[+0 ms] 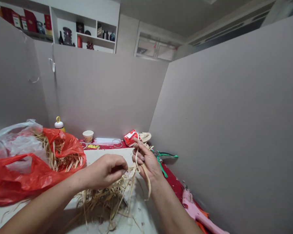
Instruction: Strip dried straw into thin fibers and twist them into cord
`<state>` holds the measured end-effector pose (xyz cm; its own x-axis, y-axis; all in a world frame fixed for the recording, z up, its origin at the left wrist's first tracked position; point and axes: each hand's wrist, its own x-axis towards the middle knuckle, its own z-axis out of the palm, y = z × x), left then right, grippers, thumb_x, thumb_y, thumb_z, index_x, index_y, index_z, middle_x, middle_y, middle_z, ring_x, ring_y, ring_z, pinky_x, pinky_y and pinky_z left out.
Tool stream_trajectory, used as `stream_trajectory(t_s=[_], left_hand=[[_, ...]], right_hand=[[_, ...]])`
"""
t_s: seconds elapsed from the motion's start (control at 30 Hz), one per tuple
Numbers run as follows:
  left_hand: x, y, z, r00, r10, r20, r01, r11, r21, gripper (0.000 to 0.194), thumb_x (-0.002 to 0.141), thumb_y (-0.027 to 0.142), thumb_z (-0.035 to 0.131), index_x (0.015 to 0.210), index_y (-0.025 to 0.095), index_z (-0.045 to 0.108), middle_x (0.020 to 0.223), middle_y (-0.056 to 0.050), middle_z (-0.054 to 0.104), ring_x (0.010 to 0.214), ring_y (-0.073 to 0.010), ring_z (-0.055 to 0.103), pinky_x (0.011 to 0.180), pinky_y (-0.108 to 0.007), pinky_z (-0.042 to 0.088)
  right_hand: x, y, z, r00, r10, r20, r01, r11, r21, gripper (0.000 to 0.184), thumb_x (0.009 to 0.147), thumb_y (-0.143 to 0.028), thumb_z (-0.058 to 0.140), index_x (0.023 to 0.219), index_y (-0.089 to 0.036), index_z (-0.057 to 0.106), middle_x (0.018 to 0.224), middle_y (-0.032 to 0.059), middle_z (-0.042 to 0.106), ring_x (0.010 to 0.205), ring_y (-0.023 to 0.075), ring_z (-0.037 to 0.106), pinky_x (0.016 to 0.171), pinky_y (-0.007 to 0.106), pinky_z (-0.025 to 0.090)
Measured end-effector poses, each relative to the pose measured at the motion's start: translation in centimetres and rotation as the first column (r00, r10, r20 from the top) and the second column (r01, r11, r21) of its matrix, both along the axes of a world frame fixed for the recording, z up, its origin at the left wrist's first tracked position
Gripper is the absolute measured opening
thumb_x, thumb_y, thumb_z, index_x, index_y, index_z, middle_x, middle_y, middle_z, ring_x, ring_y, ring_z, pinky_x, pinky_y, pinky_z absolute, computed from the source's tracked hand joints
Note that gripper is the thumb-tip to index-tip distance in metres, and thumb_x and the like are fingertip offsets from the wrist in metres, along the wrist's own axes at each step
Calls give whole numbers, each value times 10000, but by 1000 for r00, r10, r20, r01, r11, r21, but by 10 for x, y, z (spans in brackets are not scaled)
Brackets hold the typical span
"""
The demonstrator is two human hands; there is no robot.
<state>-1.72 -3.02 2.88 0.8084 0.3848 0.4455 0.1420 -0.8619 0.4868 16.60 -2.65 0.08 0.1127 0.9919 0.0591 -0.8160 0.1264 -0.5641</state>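
Straw [106, 195], pale tan, in thin, flat, frayed, tangled strips

A white worktop [95, 156] is bearing dry strands [101, 200] and a red plastic bag [26, 182]; a paper cup [88, 137], white sticks [104, 141], a red packet [130, 138] and green-handled pliers [168, 154] are resting along its red edges [171, 179]

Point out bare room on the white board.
Bare white board shows between the red bag, left hand and white sticks; a mostly bare patch lies between the straw heap and right forearm. The heap crowds the middle.
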Motion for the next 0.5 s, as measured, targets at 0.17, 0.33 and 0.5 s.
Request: stream_trajectory(t_s=[0.17, 0.33, 0.5], left_hand=[[-1, 0, 0, 986, 2, -168, 2, 1000, 21, 165, 792, 81, 465, 848, 170, 593, 725, 9, 573, 642, -87, 458, 607, -201, 376], [-1, 4, -4, 961, -10, -275, 17, 1000, 23, 203, 760, 58, 459, 859, 173, 593, 761, 6, 601, 650, -91, 474, 594, -195, 369], [1, 9, -8, 953, 10, -303, 5, 999, 50, 201, 758, 59, 443, 826, 168, 596, 756, -5, 612, 653, -102, 494, 594, -205, 369]], right_hand=[[15, 1, 8, 954, -283, 96, 273, 956, 106, 336, 614, -244, 788, 890, -151, 620, 610, -63, 541, 365, -14, 265, 304, 95, 214], [23, 1, 11, 878, -460, 132, 430, 880, 201, 365, 632, -384, 765, 863, -187, 562, 545, -88, 450, 375, 17, 268, 318, 125, 203], [27, 5, 11, 841, -524, 137, 488, 843, 226, 335, 695, -434, 695, 707, -183, 473, 633, -46, 509, 462, 45, 415, 356, 144, 296]])
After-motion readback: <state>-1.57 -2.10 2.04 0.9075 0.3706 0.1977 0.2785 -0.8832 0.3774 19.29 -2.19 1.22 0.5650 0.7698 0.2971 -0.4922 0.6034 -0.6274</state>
